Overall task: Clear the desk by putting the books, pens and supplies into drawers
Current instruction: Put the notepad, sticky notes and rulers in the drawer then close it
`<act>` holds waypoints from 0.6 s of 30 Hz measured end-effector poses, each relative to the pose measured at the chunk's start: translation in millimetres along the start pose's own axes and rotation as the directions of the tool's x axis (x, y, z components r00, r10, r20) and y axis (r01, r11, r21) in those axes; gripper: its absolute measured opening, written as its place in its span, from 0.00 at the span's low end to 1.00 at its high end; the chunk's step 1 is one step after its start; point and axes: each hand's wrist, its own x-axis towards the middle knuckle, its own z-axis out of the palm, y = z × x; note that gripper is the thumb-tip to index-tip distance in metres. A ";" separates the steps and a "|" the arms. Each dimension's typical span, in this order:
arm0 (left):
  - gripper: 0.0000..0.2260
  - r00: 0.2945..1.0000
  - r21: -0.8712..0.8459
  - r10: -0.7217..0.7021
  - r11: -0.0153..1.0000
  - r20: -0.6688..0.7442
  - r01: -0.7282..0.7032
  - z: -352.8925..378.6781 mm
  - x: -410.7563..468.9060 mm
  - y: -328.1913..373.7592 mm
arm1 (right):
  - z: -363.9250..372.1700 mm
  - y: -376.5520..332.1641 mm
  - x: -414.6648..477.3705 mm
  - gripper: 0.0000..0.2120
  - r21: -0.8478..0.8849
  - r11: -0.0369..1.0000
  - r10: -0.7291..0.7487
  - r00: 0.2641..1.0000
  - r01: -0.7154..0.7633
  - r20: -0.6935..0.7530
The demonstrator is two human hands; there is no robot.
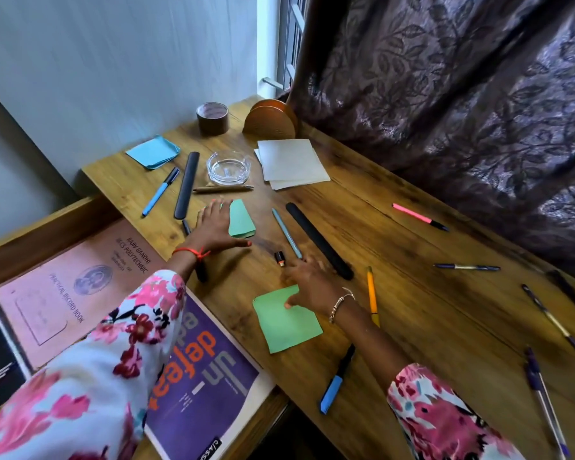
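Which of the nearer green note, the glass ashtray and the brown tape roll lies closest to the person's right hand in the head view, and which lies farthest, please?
1. Nearer green note: directly beneath the right hand, whose thumb rests on it.
2. Glass ashtray: farther back and to the left.
3. Brown tape roll: farthest, behind the ashtray at the far back.

Scattered pens (287, 233) and green sticky notes (286, 323) lie flat on the wooden desk (395, 260).

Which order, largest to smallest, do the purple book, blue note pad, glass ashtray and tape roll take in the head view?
1. purple book, clearly largest.
2. blue note pad and glass ashtray: look alike, unranked.
3. tape roll, smallest, though farthest away.
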 end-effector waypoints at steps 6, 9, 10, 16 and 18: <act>0.49 0.998 0.027 -0.052 0.998 0.040 0.051 -5.7 14.1 -7.0 | 5.1 0.3 -3.3 0.17 0.011 1.000 0.001 1.000 -0.001 -0.015; 0.48 0.996 0.088 -0.082 0.993 0.028 0.079 -5.6 13.2 -5.1 | 7.9 1.2 -5.1 0.16 0.012 1.000 -0.002 0.999 0.002 -0.035; 0.49 0.993 0.104 -0.106 0.989 0.043 0.101 -5.9 11.9 -4.0 | 8.8 1.4 -5.5 0.16 0.019 1.000 0.000 0.999 0.000 -0.040; 0.52 0.978 0.157 -0.186 0.973 0.098 0.169 -3.2 3.3 5.0 | 15.1 1.4 -6.7 0.14 0.037 0.999 -0.004 0.997 0.007 -0.072; 0.51 0.974 0.163 -0.203 0.969 0.104 0.185 -3.4 1.5 7.9 | 16.6 1.6 -7.4 0.14 0.039 0.999 -0.006 0.996 0.009 -0.088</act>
